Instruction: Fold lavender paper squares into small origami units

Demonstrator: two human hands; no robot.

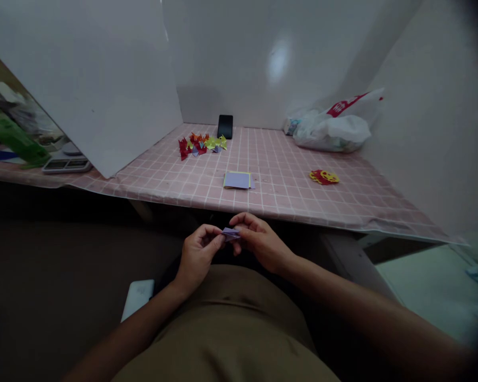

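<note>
Between my hands, in front of the table edge and above my lap, is a small folded piece of purple origami paper (230, 232). My left hand (199, 254) pinches its left end between thumb and fingers. The thumb and fingers of my right hand (261, 239) grip the right end, hiding part of it. On the table beyond lies a stack of square paper sheets (238, 180), purple on top with yellow edges showing. Farther back, a cluster of small folded paper figures (199, 144) stands in red, orange, yellow and purple.
A black phone (225, 127) leans at the back wall. Red and yellow cut-out shapes (324, 177) lie right of the stack, with a white plastic bag (334, 130) behind. A white panel (103, 79) and a small scale (67, 163) are at left. A white device (138, 298) lies beside my left forearm.
</note>
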